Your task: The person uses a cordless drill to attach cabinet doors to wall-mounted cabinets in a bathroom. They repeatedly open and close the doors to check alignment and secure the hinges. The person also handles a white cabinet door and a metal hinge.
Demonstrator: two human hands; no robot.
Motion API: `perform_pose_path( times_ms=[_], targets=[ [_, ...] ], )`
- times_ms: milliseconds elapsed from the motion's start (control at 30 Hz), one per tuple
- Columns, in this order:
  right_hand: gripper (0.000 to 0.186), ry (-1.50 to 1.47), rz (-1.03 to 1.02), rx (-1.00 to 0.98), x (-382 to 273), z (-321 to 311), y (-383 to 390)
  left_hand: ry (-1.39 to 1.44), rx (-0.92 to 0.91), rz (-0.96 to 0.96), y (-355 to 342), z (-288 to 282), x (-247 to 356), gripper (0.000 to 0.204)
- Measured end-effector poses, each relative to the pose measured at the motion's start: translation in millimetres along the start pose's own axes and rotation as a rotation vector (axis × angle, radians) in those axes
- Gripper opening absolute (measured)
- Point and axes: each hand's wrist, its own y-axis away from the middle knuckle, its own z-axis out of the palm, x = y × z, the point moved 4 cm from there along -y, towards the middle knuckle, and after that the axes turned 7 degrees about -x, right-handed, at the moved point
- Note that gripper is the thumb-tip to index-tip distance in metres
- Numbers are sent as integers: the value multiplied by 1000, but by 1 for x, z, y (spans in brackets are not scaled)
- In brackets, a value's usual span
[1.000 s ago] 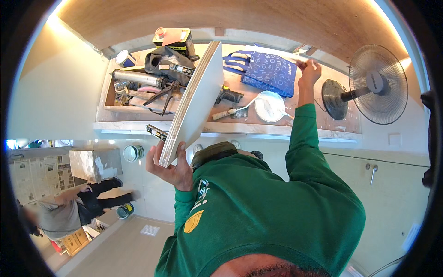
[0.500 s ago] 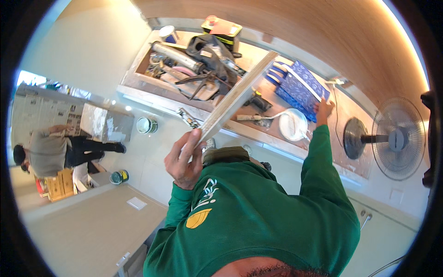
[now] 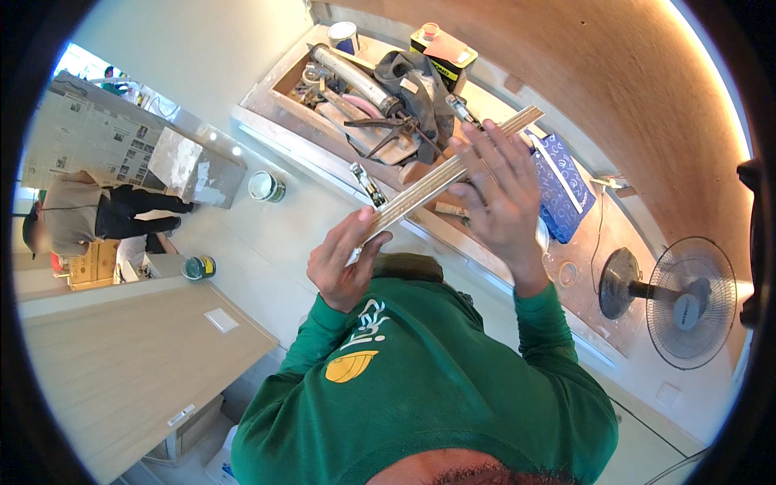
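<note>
A cabinet door (image 3: 419,192) with a layered plywood edge is held up edge-on before me, slanting from lower left to upper right. Metal cup hinges (image 3: 368,184) stick out along its far side. My left hand (image 3: 341,260) is closed around the near end, thumb and fingers on opposite faces. My right hand (image 3: 503,198) lies across the edge toward the far end, its fingers stretched and spread. Behind that hand, a blue patterned bag (image 3: 559,186) with a white strap rests on the ledge, partly hidden.
On the ledge stand a wooden tray (image 3: 284,91) of tools with a caulking gun (image 3: 352,74), a can (image 3: 343,36), a yellow-black tin (image 3: 444,55) and a fan (image 3: 689,305). Paint cans (image 3: 267,187) sit on the floor. Another person (image 3: 77,208) stands at left.
My right hand has left the blue bag and come over to the door's edge. The door has turned and risen slightly, still in my left hand. My view has shifted.
</note>
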Motion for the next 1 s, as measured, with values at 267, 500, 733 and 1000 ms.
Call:
perform_pose_path(
  times_ms=[267,500,733,1000],
  targets=[
    [57,-199,-126,-59,-65,30,18,236,70,-145,20,9,-12,62],
    [47,-338,-300,-171,-96,40,25,174,40,-143,28,4,-17,50],
    [44,-443,-311,45,-70,23,24,266,48,-128,20,8,-13,54],
    [51,-184,-194,-107,-75,34,24,207,63,-129,21,5,-13,51]
  ],
)
